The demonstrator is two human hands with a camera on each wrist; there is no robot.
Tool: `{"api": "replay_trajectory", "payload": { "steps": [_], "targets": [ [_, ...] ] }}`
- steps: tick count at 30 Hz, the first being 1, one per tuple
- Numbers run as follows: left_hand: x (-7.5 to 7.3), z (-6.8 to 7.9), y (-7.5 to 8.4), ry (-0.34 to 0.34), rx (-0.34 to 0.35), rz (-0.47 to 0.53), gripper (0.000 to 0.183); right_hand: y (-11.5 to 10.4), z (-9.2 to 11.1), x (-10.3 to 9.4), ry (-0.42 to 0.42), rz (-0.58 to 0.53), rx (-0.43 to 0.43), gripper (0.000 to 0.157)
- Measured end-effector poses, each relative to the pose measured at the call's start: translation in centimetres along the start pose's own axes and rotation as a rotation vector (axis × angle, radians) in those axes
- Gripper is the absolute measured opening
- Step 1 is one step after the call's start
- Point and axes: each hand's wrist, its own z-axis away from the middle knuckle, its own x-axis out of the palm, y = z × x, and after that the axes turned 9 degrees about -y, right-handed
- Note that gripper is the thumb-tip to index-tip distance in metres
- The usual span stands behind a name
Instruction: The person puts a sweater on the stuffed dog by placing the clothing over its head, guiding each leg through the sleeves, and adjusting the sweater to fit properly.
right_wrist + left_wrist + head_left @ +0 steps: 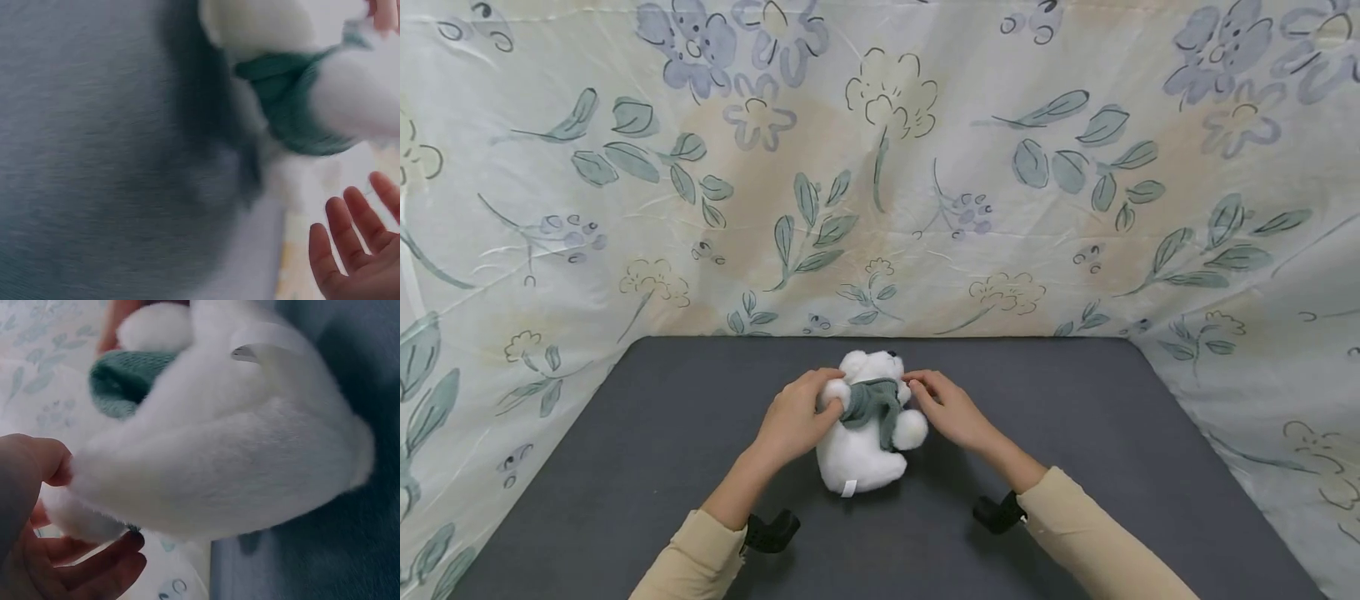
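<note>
A white plush bear (853, 458) sits on the dark table, turned toward the right, with a green knitted scarf (872, 402) round its neck. A small white tag (849, 488) sticks out at its bottom. My left hand (797, 417) pinches the bear's near arm between thumb and fingers; the left wrist view shows the thumb pressed into the white fur (237, 462). On the bear's other side is my right hand (951, 408), fingertips close to its head and arm. In the right wrist view those fingers (340, 228) are spread and hold nothing.
A dark grey table top (685, 433) lies under the bear. Behind it and at both sides hangs a floral cloth (880, 167). Each wrist wears a black strap-mounted device, the left one (772, 532) and the right one (996, 513).
</note>
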Motion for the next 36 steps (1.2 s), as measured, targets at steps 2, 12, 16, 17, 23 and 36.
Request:
{"api": "replay_trajectory", "payload": {
  "steps": [2, 12, 16, 17, 23, 36],
  "targets": [
    [0.0, 0.0, -0.5, -0.01, -0.022, 0.013, 0.038, 0.8, 0.1, 0.3, 0.002, -0.002, 0.044, 0.032],
    [0.7, 0.1, -1.9, -0.018, -0.088, 0.165, 0.032, 2.2, 0.2, 3.8, -0.123, 0.079, 0.0, 0.021],
    [1.0, 0.2, -1.9, -0.004, -0.05, 0.239, 0.026, 2.1, 0.3, 4.5, -0.142, 0.05, 0.007, 0.017],
    [1.0, 0.2, -1.8, -0.002, -0.042, 0.262, 0.026, 2.1, 0.3, 4.6, -0.153, 0.029, 0.012, 0.017],
    [0.3, 0.6, -1.2, -0.045, 0.041, 0.459, 0.029, 2.5, 0.7, 3.8, -0.276, -0.234, -0.01, 0.03],
    [1.8, 0.2, -2.4, -0.322, 0.26, 0.796, 0.036, 0.3, 2.4, 1.4, -0.363, -0.673, -0.035, 0.072]
  ]
}}
